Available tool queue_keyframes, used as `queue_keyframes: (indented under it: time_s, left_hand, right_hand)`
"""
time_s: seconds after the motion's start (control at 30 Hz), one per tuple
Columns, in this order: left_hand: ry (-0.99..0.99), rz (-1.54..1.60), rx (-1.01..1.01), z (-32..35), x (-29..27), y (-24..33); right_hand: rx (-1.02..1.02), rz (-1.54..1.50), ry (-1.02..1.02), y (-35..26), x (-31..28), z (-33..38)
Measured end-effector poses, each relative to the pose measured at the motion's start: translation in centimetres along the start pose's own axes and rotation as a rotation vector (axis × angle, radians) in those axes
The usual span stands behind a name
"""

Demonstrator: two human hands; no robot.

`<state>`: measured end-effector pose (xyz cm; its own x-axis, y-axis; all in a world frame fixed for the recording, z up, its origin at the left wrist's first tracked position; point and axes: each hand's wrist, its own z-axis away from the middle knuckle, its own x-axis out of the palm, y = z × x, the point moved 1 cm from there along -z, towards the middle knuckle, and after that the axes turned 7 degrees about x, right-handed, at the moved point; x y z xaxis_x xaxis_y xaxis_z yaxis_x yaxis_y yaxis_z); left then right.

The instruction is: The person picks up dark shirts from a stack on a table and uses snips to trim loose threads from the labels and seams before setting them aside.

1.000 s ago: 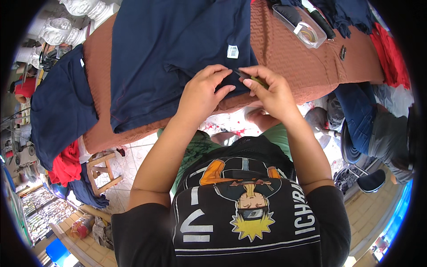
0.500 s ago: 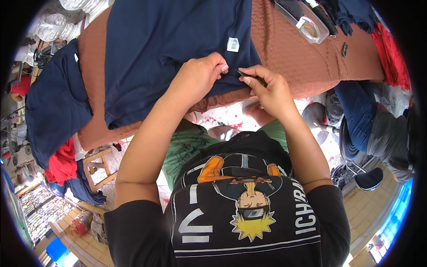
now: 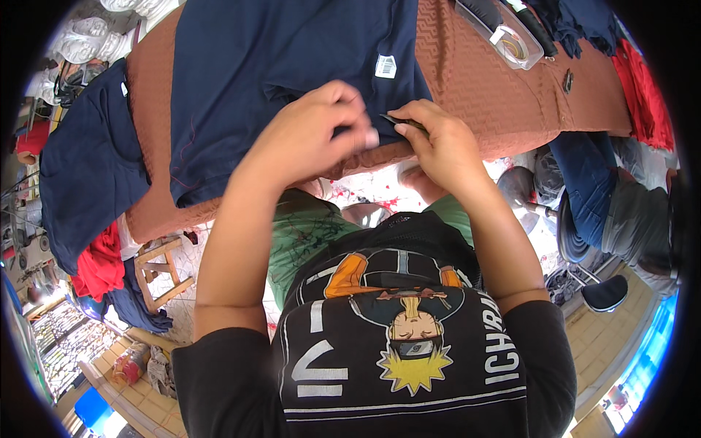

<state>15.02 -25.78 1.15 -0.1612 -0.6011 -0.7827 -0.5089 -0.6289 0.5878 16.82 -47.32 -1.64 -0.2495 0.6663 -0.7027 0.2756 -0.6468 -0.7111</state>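
Observation:
A navy blue garment (image 3: 234, 87) lies spread over the brown-covered table, its near edge hanging close to me. A white tag (image 3: 385, 66) sits on it just beyond my hands. My right hand (image 3: 442, 135) grips small dark thread snips (image 3: 395, 120), their pointed tip showing past thumb and forefinger, low over the garment. Left of that tip, my left hand (image 3: 321, 128) is raised above the cloth and blurred by motion. Its thumb and fingers are apart, with nothing visible between them. A loose red thread (image 3: 191, 139) lies on the garment's left part.
Another navy garment (image 3: 95, 160) drapes off the table's left end, above red cloth (image 3: 101, 266). At the far right stands a clear plastic box (image 3: 522, 55) with a roll inside; a small metal tool (image 3: 567, 81) lies beside it. A wooden stool (image 3: 164, 270) stands at lower left.
My left hand has opened from a pinch and turned, its thumb now nearer me. The right hand keeps hold of the thread snips, their tip shifted slightly left.

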Motion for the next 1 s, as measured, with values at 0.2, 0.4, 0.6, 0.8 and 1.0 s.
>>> queue_keyframes:
  time_s: [0.2,0.4,0.6,0.8,1.0]
  left_hand:
    - [-0.028,-0.13,-0.042,1.2,-1.9,3.5]
    - [0.319,-0.163,-0.195,-0.4,5.1,1.3]
    - [0.382,-0.242,-0.102,-0.2,5.9,0.9]
    - [0.073,-0.036,-0.256,-1.4,2.6,0.3]
    - [-0.066,0.018,-0.258,-2.2,1.7,-0.1]
  right_hand:
    - [0.034,-0.327,0.048,-1.6,-2.5,0.4]
    - [0.131,-0.352,-0.007,0.0,0.3,-0.3]
    - [0.117,-0.316,-0.004,0.1,0.3,-0.2]
    - [0.142,-0.327,-0.028,0.3,0.4,-0.3]
    - [0.101,-0.305,-0.058,0.1,0.0,-0.1]
